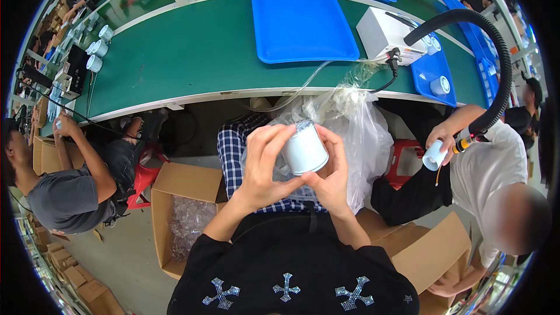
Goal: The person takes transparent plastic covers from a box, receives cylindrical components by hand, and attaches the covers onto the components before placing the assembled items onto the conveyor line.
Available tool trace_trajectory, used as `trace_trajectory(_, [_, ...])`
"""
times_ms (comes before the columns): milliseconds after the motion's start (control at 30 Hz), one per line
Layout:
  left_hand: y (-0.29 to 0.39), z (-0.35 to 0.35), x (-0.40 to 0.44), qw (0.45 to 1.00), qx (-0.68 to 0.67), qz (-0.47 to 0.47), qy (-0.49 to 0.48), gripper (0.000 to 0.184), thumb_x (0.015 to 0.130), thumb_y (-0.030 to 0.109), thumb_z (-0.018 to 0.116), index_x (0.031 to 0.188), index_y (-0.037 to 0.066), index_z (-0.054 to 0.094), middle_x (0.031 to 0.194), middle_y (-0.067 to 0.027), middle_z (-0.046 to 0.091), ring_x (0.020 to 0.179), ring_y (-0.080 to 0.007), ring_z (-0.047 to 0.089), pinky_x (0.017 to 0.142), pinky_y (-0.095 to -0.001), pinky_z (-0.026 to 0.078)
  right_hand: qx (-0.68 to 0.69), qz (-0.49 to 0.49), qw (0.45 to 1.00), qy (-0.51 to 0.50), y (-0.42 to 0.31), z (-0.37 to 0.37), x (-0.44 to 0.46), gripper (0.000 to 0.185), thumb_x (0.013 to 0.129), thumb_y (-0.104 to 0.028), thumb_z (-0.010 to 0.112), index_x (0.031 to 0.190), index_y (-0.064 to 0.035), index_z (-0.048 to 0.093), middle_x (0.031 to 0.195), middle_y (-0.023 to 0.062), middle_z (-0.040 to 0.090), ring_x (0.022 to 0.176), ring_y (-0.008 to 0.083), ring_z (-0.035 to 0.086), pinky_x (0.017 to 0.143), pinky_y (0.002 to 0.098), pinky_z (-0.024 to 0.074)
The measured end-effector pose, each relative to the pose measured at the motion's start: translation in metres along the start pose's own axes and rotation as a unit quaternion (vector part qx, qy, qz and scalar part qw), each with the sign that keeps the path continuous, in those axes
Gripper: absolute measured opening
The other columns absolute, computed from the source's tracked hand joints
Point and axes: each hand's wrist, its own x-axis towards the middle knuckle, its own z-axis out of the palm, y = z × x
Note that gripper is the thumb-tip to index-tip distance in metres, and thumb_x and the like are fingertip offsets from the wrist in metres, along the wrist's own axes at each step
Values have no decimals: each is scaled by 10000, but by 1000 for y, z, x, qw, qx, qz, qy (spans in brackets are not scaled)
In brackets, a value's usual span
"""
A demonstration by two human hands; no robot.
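Between my two hands, above my lap, is a white cylindrical housing [305, 150] with a shiny, clear or silvery part at its far end. My left hand [263, 160] wraps its fingers around the left side, its thumb under the near edge. Around the right side curl the fingers of my right hand [331, 169], with that thumb pressed at the near rim. The housing is tilted, and its far side is partly hidden by my fingers. Crumpled clear plastic bags [356, 122] hang and lie just behind my hands, over my lap.
A blue tray [303, 20] lies on the green bench [175, 52]. A white box [388, 35] with a black hose stands right of it. Cardboard boxes flank me; the left box [163, 227] holds clear plastic pieces. Co-workers sit on both sides, the right one holding a white cup-shaped part [433, 156].
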Motion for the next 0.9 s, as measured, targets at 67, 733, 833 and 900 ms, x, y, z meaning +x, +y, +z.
trace_trajectory(67, [1,-1,2,999,-31,-28,11,770,514,154,802,1181,-16,456,1107,-167,477,1004,-321,490,861,-399,396,7,-5,1000,18,0,2,-1,731,689,-189,747,1253,25,334,1179,115,434,1124,197,418,966,319,315])
trace_trajectory(733, [8,14,-8,951,-304,-54,-31,764,523,89,810,1147,41,372,1206,-189,403,1136,-310,422,934,-389,373,210,-67,970,97,6,4,14,689,882,-492,133,982,47,551,1074,240,552,997,288,523,907,404,371])
trace_trajectory(833, [11,5,-2,974,-218,-54,-28,794,519,157,835,1161,27,386,1205,-190,404,1114,-315,432,912,-382,389,176,-139,970,96,5,7,23,681,863,-500,156,875,55,549,876,236,599,897,326,565,863,429,405])
trace_trajectory(900, [12,-1,0,986,-156,-44,-33,847,508,203,846,1198,13,394,1200,-186,408,1098,-310,437,899,-377,395,136,-157,975,84,6,6,24,690,863,-512,165,878,63,547,872,235,597,884,320,569,843,418,419])
